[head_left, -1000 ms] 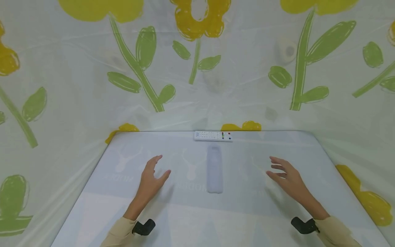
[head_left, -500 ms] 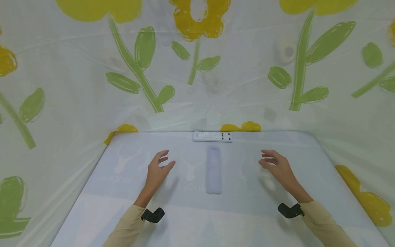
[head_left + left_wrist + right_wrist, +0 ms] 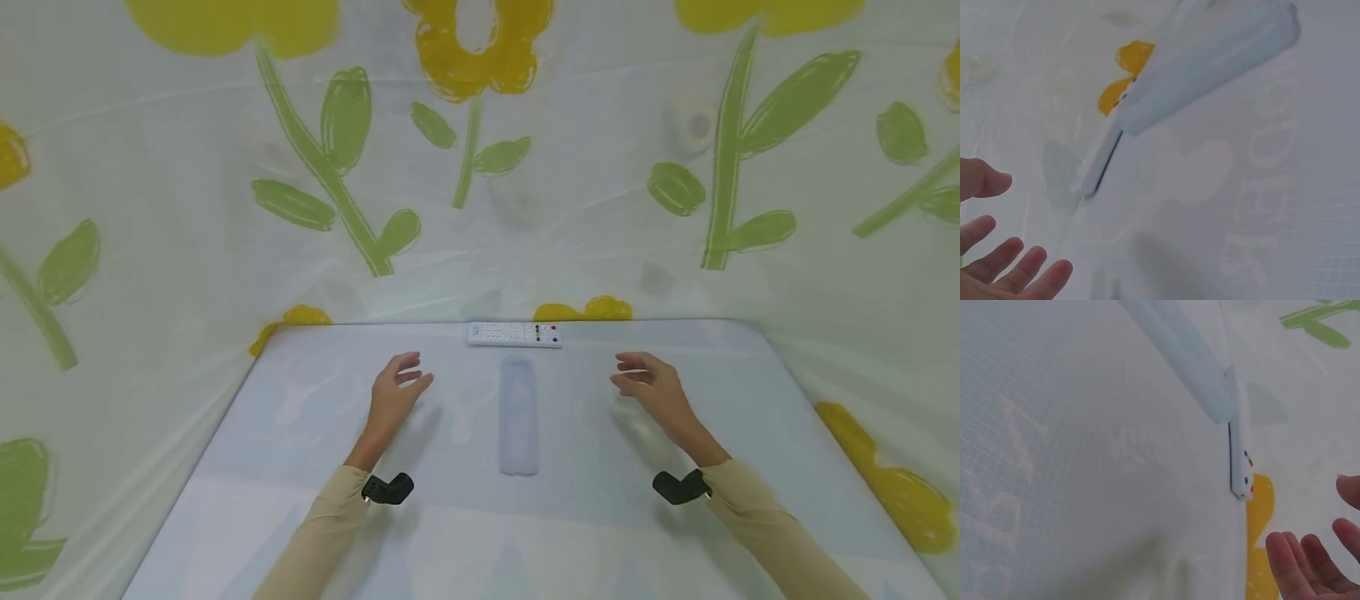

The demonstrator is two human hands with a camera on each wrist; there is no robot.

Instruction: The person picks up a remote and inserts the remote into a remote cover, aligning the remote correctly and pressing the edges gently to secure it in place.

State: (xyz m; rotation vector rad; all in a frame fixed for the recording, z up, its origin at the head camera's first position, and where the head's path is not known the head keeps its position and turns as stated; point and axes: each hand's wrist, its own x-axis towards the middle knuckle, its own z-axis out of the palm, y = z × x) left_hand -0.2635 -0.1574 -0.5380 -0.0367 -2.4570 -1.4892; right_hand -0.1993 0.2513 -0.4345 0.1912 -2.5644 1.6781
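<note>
A white remote control [image 3: 514, 335] with small coloured buttons lies crosswise at the far edge of the table. Just in front of it lies a pale, translucent long sleeve [image 3: 518, 417], shaped like a remote control cover, pointing lengthwise away from me. To the left of the sleeve my left hand [image 3: 392, 398] hovers over the table with loosely bent fingers, holding nothing. Opposite it, my right hand [image 3: 662, 402] hovers to the right, also holding nothing. Both wrist views show the sleeve [image 3: 1210, 65] and the remote control [image 3: 1239, 444] apart from the fingers.
The white table [image 3: 600, 542] has faint printed shapes and letters. Behind it hangs a cloth [image 3: 585, 183] with yellow flowers and green leaves, meeting the table's far edge. A black wrist camera [image 3: 388, 488] sits on the left sleeve cuff, another black wrist camera [image 3: 681, 487] on the right.
Both hands have moved forward over the table and inward, closer to the translucent sleeve. The remote control and the sleeve stay where they were on the table.
</note>
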